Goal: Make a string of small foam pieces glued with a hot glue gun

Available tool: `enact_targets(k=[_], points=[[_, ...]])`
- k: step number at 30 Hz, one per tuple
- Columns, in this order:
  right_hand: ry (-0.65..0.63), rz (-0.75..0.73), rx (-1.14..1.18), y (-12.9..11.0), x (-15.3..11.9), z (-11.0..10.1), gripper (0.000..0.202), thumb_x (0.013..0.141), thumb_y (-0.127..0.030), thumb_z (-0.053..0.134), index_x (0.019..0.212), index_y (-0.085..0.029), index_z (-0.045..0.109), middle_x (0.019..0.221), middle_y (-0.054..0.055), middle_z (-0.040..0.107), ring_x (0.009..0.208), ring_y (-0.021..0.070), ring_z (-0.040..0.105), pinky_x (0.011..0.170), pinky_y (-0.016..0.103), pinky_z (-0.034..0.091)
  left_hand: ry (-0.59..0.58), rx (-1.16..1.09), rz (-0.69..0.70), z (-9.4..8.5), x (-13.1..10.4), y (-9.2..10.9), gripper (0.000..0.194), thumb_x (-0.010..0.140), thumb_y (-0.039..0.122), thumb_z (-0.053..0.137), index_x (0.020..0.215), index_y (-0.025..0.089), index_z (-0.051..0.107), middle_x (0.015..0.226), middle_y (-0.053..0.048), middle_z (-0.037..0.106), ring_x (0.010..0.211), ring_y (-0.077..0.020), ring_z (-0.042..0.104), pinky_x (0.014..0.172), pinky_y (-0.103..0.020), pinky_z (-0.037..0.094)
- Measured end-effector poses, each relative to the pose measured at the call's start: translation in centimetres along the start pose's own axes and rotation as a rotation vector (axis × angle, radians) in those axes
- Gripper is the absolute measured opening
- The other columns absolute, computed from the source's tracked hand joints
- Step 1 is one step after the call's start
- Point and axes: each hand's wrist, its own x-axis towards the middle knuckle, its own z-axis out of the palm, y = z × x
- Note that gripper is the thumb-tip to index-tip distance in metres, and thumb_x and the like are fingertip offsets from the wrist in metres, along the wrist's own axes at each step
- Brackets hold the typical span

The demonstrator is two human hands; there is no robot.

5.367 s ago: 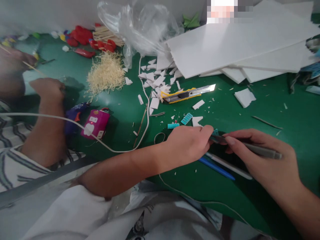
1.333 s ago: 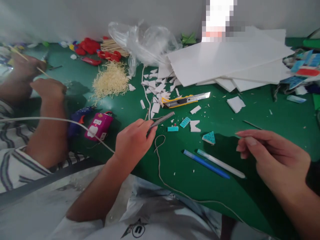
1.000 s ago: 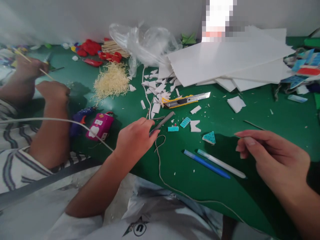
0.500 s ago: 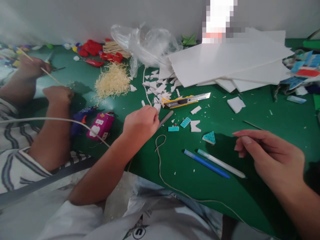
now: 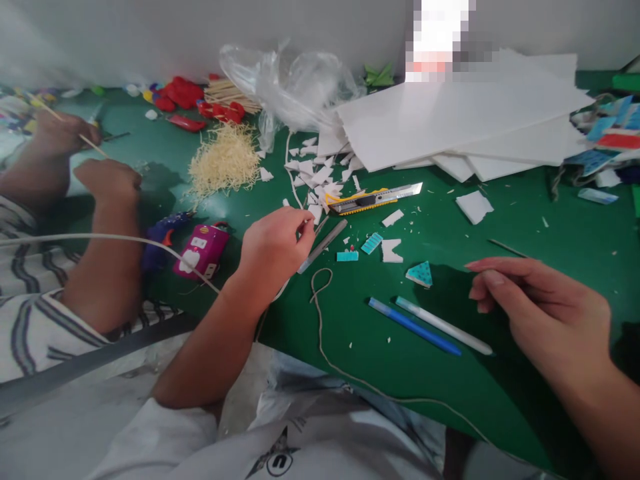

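Note:
My left hand (image 5: 275,247) is closed beside a grey stick-like tool (image 5: 327,244), with a thin dark piece showing at its fingertips; what it pinches is too small to name. Over the table's right part is my right hand (image 5: 550,307), thumb and fingers pressed together, nothing clear between them. Between the hands lie a teal dotted triangle (image 5: 420,273), two teal striped pieces (image 5: 371,243), a notched white piece (image 5: 392,251), a blue pen (image 5: 415,326) and a white pen (image 5: 445,326). A yellow cutter (image 5: 375,198) lies behind them, blade out.
White foam sheets (image 5: 460,120), scraps (image 5: 315,173), a plastic bag (image 5: 300,87) and straw-like shreds (image 5: 224,160) lie at the back. At left are a purple power block (image 5: 203,251), a cable and another person's hands (image 5: 107,179) with a stick. A cord (image 5: 320,333) crosses the front edge.
My left hand has moved slightly left, its fingertips lifting and uncovering more of the grey tool. The other person's near hand has shifted left. My right hand looks nearly unchanged.

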Motion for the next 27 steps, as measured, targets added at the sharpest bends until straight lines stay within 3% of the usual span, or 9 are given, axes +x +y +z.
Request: enact_targets(k=[3,5,8,11,13,17,20,22,27], points=[[-0.001,-0.006,0.008,0.0,0.0,0.1,0.016,0.080,-0.040,0.071,0.082,-0.025,0.079,0.060,0.000,0.067,0.047,0.0118,0.060,0.043,0.023,0.055,0.050,-0.030,0.032,-0.2,-0.5,0.8,0.027,0.099,0.028,0.048,0.111,0.021,0.070,0.095,-0.007,0.075,0.086,-0.0201,0.069,0.082,-0.031,0.053],[0.000,-0.013,0.015,0.0,0.0,0.2,0.014,0.081,-0.038,0.071,0.083,-0.026,0.079,0.060,0.000,0.067,0.046,0.0112,0.059,0.043,0.022,0.054,0.045,-0.026,0.056,-0.5,-0.8,1.5,0.023,0.099,0.029,0.049,0.101,0.020,0.070,0.089,-0.006,0.073,0.078,-0.0183,0.067,0.076,-0.030,0.052],[-0.004,-0.014,0.016,0.0,0.1,0.2,0.013,0.081,-0.037,0.071,0.083,-0.026,0.079,0.061,-0.001,0.067,0.047,0.0111,0.059,0.043,0.022,0.053,-0.025,0.039,0.068,-1.1,-0.8,2.4,0.027,0.097,0.035,0.055,0.078,0.019,0.065,0.078,-0.005,0.069,0.071,-0.0184,0.063,0.061,-0.029,0.043],[-0.006,-0.018,0.000,0.2,0.1,0.1,0.015,0.082,-0.037,0.070,0.083,-0.026,0.079,0.061,0.000,0.067,0.046,0.0113,0.059,0.043,0.023,0.053,-0.126,0.087,0.083,-2.4,-0.8,2.9,0.022,0.095,0.034,0.061,0.082,0.018,0.066,0.081,-0.004,0.069,0.072,-0.0191,0.064,0.058,-0.029,0.038],[0.002,-0.016,-0.008,0.3,0.1,0.1,0.015,0.082,-0.037,0.070,0.084,-0.025,0.079,0.062,0.000,0.068,0.046,0.0111,0.058,0.042,0.023,0.052,-0.259,0.038,0.203,-3.4,-1.5,3.2,0.014,0.093,0.032,0.066,0.092,0.018,0.068,0.087,-0.003,0.071,0.073,-0.0181,0.064,0.059,-0.028,0.038],[0.024,-0.010,0.016,0.5,-0.1,0.0,0.011,0.081,-0.034,0.071,0.085,-0.027,0.079,0.064,-0.001,0.069,0.047,0.0100,0.059,0.043,0.021,0.052,-0.566,-0.207,0.735,-3.9,-5.5,4.5,0.021,0.086,0.037,0.077,0.087,0.019,0.065,0.084,0.000,0.069,0.067,-0.0154,0.061,0.056,-0.029,0.040],[0.028,-0.007,0.033,0.4,-0.2,0.0,0.011,0.081,-0.034,0.071,0.085,-0.029,0.079,0.064,-0.002,0.069,0.047,0.0096,0.058,0.043,0.021,0.052,-0.415,-0.227,0.895,-2.3,-9.0,6.0,0.026,0.087,0.040,0.073,0.080,0.019,0.060,0.074,0.000,0.061,0.064,-0.0168,0.056,0.053,-0.032,0.040],[0.037,-0.006,0.030,0.3,-0.2,0.1,0.011,0.080,-0.034,0.071,0.085,-0.029,0.080,0.063,-0.002,0.069,0.047,0.0093,0.058,0.043,0.020,0.052,-0.272,-0.244,0.934,-0.7,-10.6,7.0,0.015,0.095,0.028,0.061,0.084,0.017,0.061,0.075,0.000,0.058,0.064,-0.0164,0.054,0.052,-0.033,0.038],[0.035,-0.012,0.025,-0.2,0.0,0.2,0.011,0.079,-0.033,0.071,0.084,-0.028,0.079,0.063,-0.002,0.068,0.047,0.0088,0.057,0.045,0.020,0.052,0.048,-0.354,0.896,2.5,-12.0,9.4,0.012,0.093,0.015,0.056,0.098,0.010,0.066,0.072,0.000,0.056,0.059,-0.0139,0.049,0.049,-0.031,0.032]])
